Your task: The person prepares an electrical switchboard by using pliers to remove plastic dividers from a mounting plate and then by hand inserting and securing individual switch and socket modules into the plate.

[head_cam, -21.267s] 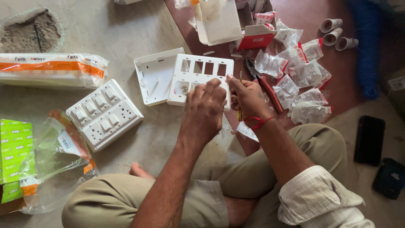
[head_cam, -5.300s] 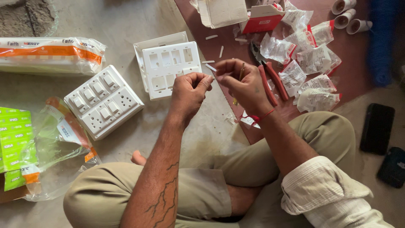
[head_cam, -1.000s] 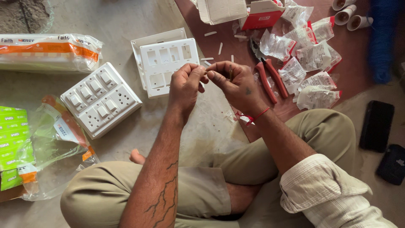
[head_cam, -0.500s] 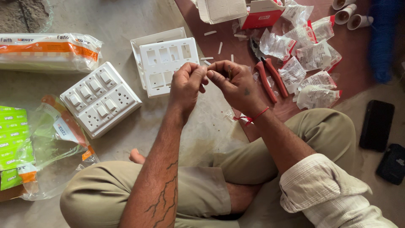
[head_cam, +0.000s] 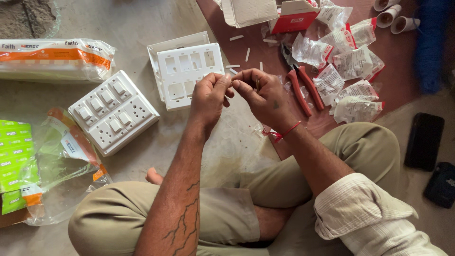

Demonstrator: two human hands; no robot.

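**Small part pinched between both hands above the empty switch plate**

Pinched between the fingertips of left hand point(head_cam: 208, 95) and right hand point(head_cam: 265, 97): a small pale part point(head_cam: 232, 78), too tiny to identify, held in the air just over the near corner of the empty switch plate point(head_cam: 189, 73). Both hands curled tight, fingertips nearly touching; something thin and dark also tucked in the right hand, unclear what.

Just beside the right hand on the reddish floor: red-handled pliers point(head_cam: 303, 90), then a scatter of clear plastic packets point(head_cam: 353, 64). Left of the hands, apart from them: an assembled switch board point(head_cam: 113, 111), a wrapped orange-and-white pack point(head_cam: 54, 57), and loose plastic wrapping point(head_cam: 61, 161).

Likely trouble: a slip of the pinch, dropping the part among the white scraps point(head_cam: 247, 54) on the floor, hard to pick out there. Also possible: an elbow or wrist nudging the plate off its backing.

Open room mostly on the grey floor point(head_cam: 137, 23) ahead and left; crowded on the right; crossed legs close below.
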